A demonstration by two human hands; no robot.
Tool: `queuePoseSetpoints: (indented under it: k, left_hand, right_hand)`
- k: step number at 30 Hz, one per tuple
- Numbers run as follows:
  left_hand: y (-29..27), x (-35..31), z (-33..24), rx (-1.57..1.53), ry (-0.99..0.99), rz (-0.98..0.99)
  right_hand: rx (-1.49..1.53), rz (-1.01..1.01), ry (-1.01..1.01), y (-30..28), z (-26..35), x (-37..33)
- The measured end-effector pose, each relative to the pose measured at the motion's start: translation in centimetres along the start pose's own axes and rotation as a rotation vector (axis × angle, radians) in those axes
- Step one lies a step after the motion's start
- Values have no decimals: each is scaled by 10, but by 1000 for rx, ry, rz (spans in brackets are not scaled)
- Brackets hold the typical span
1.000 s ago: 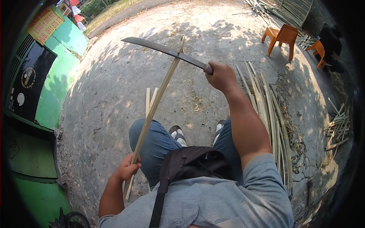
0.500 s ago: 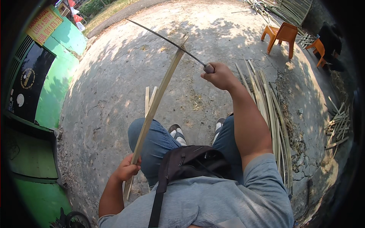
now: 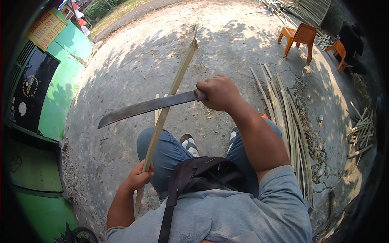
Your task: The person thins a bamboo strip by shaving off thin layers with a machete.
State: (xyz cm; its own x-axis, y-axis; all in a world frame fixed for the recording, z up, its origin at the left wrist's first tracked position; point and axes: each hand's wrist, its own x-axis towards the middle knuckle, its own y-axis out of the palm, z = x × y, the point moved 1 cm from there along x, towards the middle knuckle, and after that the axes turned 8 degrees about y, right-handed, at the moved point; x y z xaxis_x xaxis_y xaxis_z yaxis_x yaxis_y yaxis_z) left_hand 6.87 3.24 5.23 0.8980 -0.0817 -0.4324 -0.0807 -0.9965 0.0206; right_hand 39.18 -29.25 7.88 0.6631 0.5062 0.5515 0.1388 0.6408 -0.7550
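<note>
My left hand (image 3: 140, 177) is closed round the lower part of a long bamboo strip (image 3: 175, 87), which slants up and away to the right past my left knee. Near its far tip a thin sliver sticks up, partly split off. In my right hand (image 3: 220, 92) is the handle of a machete (image 3: 148, 108). Its long, dark blade points left and lies across the strip about midway, in front of it; whether it touches cannot be made out. Behind the strip, pale ends of other bamboo pieces (image 3: 157, 107) show beyond my left knee.
Many bamboo strips (image 3: 289, 121) lie beside my right leg. Short cut pieces (image 3: 360, 135) are heaped farther right. An orange chair (image 3: 300, 38) stands at the far right, near a person in dark clothes (image 3: 348, 46). A green wall (image 3: 58, 93) runs along the left. A black bag (image 3: 206, 174) rests on my lap.
The machete has come from the strip's far end toward me, its blade now turned flat to view and pointing left. My right hand moved nearer and left. The sliver at the tip stands out more.
</note>
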Motion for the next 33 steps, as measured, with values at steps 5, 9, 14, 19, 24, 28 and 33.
queuePoseSetpoints:
  k: [5,9,14,19,24,28,33]
  left_hand:
    - [-7,-17,4,130,10,-32]
    - [-13,-20,1,129,84,57]
    - [-7,-16,-12,57,-35,69]
    - [-15,-18,-4,-140,-77,96]
    - [-13,-15,-5,-187,-85,90]
    - [-11,-9,-10,-182,-78,95]
    - [-17,5,-26,-105,-67,106]
  right_hand:
    - [-37,-51,651,-15,-69,12]
    - [-16,37,754,-8,-78,5]
    - [-47,108,767,-9,-66,5]
    - [96,41,891,-10,-87,1]
    - [242,-82,917,-10,-104,-3]
    - [390,-174,970,-10,-107,-3]
    - [497,-212,982,-14,-104,0]
